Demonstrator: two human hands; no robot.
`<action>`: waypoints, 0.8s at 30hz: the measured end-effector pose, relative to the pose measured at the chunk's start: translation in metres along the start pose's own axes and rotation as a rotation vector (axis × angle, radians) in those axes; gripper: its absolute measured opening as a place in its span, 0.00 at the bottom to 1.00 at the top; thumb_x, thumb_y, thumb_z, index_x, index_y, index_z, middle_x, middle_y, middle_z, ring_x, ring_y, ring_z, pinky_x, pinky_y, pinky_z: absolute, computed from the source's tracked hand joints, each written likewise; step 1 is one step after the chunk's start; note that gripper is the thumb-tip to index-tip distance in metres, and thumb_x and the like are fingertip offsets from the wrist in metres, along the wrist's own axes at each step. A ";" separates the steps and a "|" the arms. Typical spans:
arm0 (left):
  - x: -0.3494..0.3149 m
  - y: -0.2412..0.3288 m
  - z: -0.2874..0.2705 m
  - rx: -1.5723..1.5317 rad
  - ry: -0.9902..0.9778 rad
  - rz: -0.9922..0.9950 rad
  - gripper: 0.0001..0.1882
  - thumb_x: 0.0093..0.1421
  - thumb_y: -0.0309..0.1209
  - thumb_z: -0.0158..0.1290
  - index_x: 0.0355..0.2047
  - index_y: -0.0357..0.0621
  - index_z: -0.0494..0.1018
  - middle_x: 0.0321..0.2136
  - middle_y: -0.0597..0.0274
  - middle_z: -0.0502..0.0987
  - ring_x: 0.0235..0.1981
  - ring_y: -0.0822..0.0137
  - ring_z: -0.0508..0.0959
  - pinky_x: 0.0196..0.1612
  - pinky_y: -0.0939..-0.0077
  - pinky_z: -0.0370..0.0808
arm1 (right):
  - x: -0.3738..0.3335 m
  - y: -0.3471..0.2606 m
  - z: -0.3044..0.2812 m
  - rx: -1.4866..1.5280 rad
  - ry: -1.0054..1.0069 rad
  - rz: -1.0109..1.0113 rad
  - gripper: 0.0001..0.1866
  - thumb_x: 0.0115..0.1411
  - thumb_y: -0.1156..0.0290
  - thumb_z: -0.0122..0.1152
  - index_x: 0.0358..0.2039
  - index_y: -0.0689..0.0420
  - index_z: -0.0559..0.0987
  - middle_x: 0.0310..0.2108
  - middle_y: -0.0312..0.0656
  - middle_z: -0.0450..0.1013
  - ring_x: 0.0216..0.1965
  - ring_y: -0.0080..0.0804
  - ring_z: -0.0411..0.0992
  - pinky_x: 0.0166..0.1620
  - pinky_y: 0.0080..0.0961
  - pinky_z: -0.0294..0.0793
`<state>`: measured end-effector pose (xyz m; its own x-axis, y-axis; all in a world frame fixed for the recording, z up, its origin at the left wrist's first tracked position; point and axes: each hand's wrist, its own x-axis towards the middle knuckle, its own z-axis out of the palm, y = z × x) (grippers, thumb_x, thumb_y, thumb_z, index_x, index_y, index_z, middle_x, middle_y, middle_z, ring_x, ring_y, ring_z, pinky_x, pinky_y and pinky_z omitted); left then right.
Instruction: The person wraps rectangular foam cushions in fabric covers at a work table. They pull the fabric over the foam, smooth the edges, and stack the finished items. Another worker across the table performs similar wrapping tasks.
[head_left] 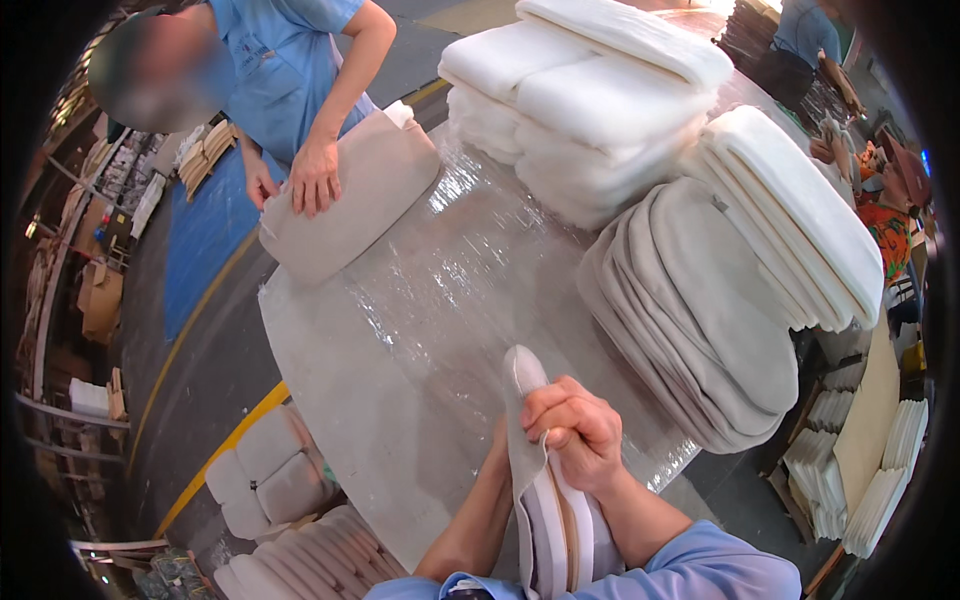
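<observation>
The right hand (580, 428) is closed in a fist around the upper edge of one grey cushion (527, 470), held on end at the table's (430, 320) near edge; the left hand (498, 447) is mostly hidden behind it, its grip impossible to tell. Beyond lie one stack of grey covers (725, 285) and two piles of white padding (600, 85). Across, one co-worker (280, 75) rests two hands on one grey cover (355, 195).

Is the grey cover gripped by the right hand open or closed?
Open on the side facing the camera: below the right hand, the grey cover gapes, showing white padding and a tan strip.
</observation>
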<state>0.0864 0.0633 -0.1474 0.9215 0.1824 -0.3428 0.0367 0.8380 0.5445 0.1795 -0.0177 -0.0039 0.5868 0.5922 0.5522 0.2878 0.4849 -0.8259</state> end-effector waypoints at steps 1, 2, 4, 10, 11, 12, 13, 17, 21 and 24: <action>0.000 0.000 -0.004 -0.045 -0.011 -0.011 0.29 0.76 0.58 0.44 0.49 0.42 0.73 0.41 0.60 0.78 0.41 0.68 0.80 0.42 0.70 0.80 | 0.000 0.004 0.000 0.008 -0.007 -0.002 0.12 0.71 0.65 0.63 0.31 0.57 0.81 0.36 0.43 0.81 0.33 0.33 0.76 0.39 0.29 0.73; 0.004 0.002 -0.009 -0.086 -0.024 -0.016 0.29 0.76 0.58 0.44 0.47 0.42 0.74 0.40 0.60 0.78 0.40 0.68 0.80 0.41 0.70 0.80 | 0.000 0.011 -0.001 0.021 -0.006 -0.021 0.12 0.70 0.64 0.63 0.31 0.57 0.81 0.36 0.43 0.82 0.32 0.33 0.76 0.37 0.29 0.72; 0.018 0.012 -0.023 -0.203 -0.089 -0.019 0.29 0.76 0.58 0.43 0.44 0.42 0.75 0.37 0.60 0.78 0.38 0.69 0.80 0.39 0.70 0.79 | 0.000 0.017 -0.001 0.035 -0.002 0.002 0.14 0.72 0.63 0.62 0.30 0.58 0.81 0.35 0.43 0.82 0.32 0.33 0.76 0.37 0.30 0.70; 0.053 0.056 -0.047 -0.314 -0.163 0.004 0.31 0.77 0.58 0.41 0.35 0.43 0.77 0.29 0.61 0.79 0.31 0.70 0.80 0.33 0.71 0.78 | 0.004 0.016 0.007 0.058 -0.044 -0.009 0.12 0.70 0.65 0.64 0.31 0.59 0.82 0.37 0.44 0.82 0.30 0.34 0.75 0.36 0.31 0.71; 0.056 0.061 -0.039 -0.217 -0.069 0.042 0.32 0.77 0.58 0.39 0.32 0.43 0.77 0.27 0.61 0.78 0.29 0.70 0.78 0.32 0.72 0.77 | 0.004 0.017 0.006 0.056 -0.048 -0.008 0.12 0.69 0.65 0.64 0.31 0.59 0.82 0.37 0.44 0.82 0.30 0.34 0.75 0.35 0.31 0.71; 0.058 0.066 -0.032 -0.114 0.028 0.071 0.33 0.78 0.57 0.37 0.29 0.44 0.76 0.24 0.62 0.76 0.28 0.71 0.77 0.31 0.74 0.75 | 0.004 0.019 0.005 0.052 -0.048 0.001 0.12 0.69 0.65 0.64 0.31 0.59 0.82 0.37 0.44 0.82 0.30 0.34 0.76 0.36 0.31 0.71; 0.058 0.072 -0.021 -0.013 0.126 0.101 0.35 0.79 0.57 0.35 0.26 0.44 0.75 0.22 0.62 0.75 0.26 0.72 0.75 0.30 0.75 0.73 | 0.003 0.020 0.004 0.049 -0.044 0.015 0.12 0.70 0.65 0.64 0.32 0.59 0.82 0.37 0.44 0.82 0.30 0.34 0.76 0.36 0.31 0.71; 0.057 0.100 -0.002 0.358 0.104 0.320 0.35 0.81 0.52 0.30 0.26 0.44 0.76 0.23 0.63 0.75 0.26 0.73 0.73 0.31 0.76 0.71 | 0.003 0.022 0.000 0.032 -0.042 0.046 0.11 0.70 0.65 0.64 0.32 0.59 0.82 0.37 0.44 0.82 0.31 0.33 0.77 0.38 0.31 0.72; 0.045 0.109 0.004 0.435 0.090 0.432 0.35 0.81 0.50 0.29 0.27 0.42 0.76 0.24 0.64 0.75 0.26 0.73 0.71 0.33 0.75 0.69 | 0.005 0.025 0.008 0.054 -0.059 0.044 0.11 0.70 0.66 0.63 0.32 0.58 0.82 0.37 0.44 0.82 0.32 0.33 0.77 0.39 0.32 0.71; 0.033 0.117 0.018 0.527 0.105 0.481 0.35 0.81 0.51 0.30 0.29 0.41 0.77 0.27 0.64 0.76 0.29 0.72 0.72 0.35 0.74 0.69 | 0.004 0.026 0.010 0.075 -0.068 0.026 0.11 0.71 0.68 0.61 0.32 0.58 0.82 0.37 0.44 0.82 0.33 0.34 0.77 0.38 0.32 0.70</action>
<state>0.1283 0.1583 -0.0816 0.8415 0.5394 -0.0291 -0.1582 0.2975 0.9415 0.1816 0.0038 -0.0220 0.5399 0.6460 0.5396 0.2144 0.5144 -0.8303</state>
